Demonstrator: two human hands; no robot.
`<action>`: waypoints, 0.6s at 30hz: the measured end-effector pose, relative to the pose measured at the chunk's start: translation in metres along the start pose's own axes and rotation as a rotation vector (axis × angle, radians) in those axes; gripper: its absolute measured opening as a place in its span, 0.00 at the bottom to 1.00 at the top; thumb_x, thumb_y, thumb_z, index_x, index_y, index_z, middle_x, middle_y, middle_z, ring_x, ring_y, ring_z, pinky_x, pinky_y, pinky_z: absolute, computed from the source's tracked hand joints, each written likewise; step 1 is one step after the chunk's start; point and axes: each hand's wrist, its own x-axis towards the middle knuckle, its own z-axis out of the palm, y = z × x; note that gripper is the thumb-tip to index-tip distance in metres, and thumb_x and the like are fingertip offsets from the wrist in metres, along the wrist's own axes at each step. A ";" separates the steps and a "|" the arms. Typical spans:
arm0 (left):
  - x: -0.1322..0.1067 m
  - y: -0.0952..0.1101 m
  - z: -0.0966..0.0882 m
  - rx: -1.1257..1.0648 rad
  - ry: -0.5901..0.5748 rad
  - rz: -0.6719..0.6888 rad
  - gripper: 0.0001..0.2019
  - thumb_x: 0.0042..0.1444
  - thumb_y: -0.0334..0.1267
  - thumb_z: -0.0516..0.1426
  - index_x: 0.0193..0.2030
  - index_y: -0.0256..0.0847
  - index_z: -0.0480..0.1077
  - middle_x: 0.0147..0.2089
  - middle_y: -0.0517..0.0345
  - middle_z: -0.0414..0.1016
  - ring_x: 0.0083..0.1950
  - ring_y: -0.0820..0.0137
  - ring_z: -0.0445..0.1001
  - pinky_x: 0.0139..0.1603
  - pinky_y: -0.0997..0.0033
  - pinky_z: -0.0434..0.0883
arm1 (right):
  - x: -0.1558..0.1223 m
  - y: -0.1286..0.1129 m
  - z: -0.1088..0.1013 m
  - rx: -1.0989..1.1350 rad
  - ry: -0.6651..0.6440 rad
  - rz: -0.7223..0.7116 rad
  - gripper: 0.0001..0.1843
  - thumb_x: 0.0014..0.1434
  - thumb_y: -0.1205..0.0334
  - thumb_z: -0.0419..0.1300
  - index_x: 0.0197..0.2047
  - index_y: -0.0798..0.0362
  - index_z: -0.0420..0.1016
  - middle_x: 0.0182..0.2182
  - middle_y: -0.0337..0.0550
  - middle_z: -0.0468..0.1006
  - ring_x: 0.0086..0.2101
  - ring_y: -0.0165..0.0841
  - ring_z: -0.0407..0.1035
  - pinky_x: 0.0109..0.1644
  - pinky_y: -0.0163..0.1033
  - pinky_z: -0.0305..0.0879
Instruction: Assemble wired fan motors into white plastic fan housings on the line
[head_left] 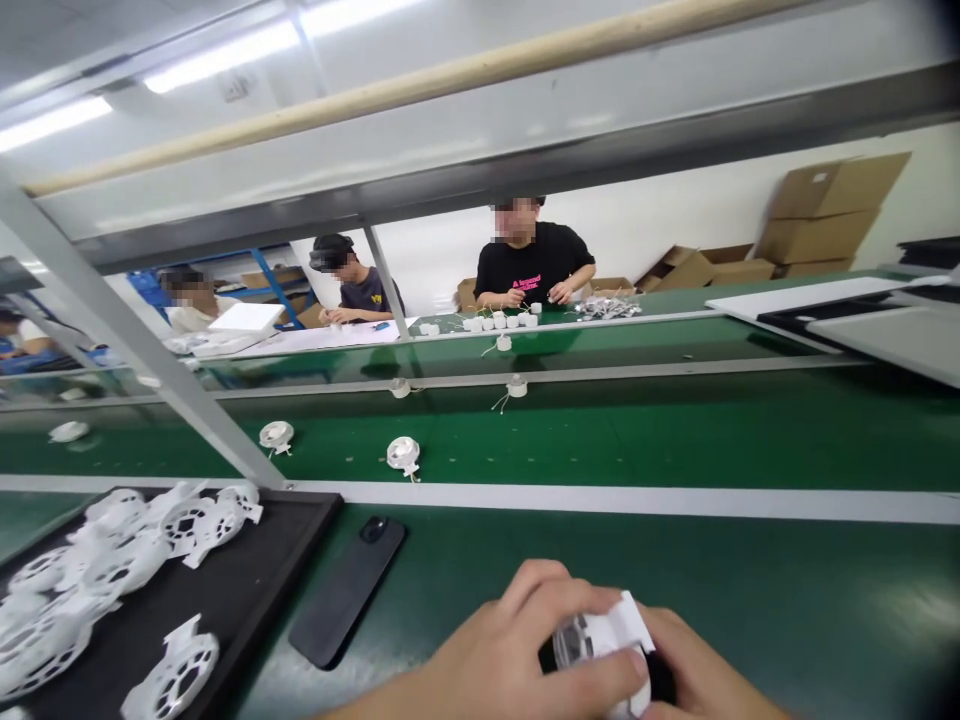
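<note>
Both hands are around one white plastic housing (619,635) with a rounded, greyish translucent side and a flat tab, low in the view right of centre. My left hand (525,640) grips it from the left, its fingers over the top and front. From the right, my right hand (694,655) closes on the same piece, with its fingertips partly hidden. Something black shows between the hands below the housing; I cannot make out what it is.
At the left, a black tray (277,560) holds several white slotted round frames (176,675). A dark phone (349,590) lies beside it. Across the green conveyor belt (637,440) sit round white units (403,455) with wires. A slanted metal post (172,370) rises behind the tray. Co-workers (532,265) sit beyond.
</note>
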 end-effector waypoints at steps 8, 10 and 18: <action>-0.034 -0.058 -0.035 0.290 -0.081 -0.218 0.26 0.60 0.36 0.67 0.65 0.52 0.71 0.61 0.45 0.71 0.56 0.54 0.74 0.50 0.59 0.80 | 0.002 0.038 -0.034 -0.438 0.112 0.018 0.38 0.61 0.42 0.68 0.72 0.34 0.65 0.64 0.46 0.74 0.59 0.52 0.73 0.61 0.53 0.75; -0.049 -0.069 -0.041 0.383 -0.123 -0.328 0.28 0.57 0.39 0.69 0.64 0.53 0.72 0.58 0.46 0.74 0.52 0.52 0.77 0.49 0.55 0.81 | 0.003 0.049 -0.038 -0.581 0.076 0.004 0.38 0.64 0.50 0.65 0.75 0.31 0.59 0.69 0.46 0.67 0.63 0.53 0.68 0.62 0.56 0.74; 0.021 -0.193 -0.148 0.523 0.097 -0.492 0.23 0.65 0.45 0.62 0.65 0.46 0.72 0.72 0.47 0.63 0.72 0.50 0.63 0.75 0.48 0.60 | 0.021 0.079 -0.032 -0.686 -0.028 0.009 0.28 0.68 0.44 0.61 0.69 0.22 0.66 0.71 0.38 0.65 0.66 0.61 0.64 0.60 0.71 0.71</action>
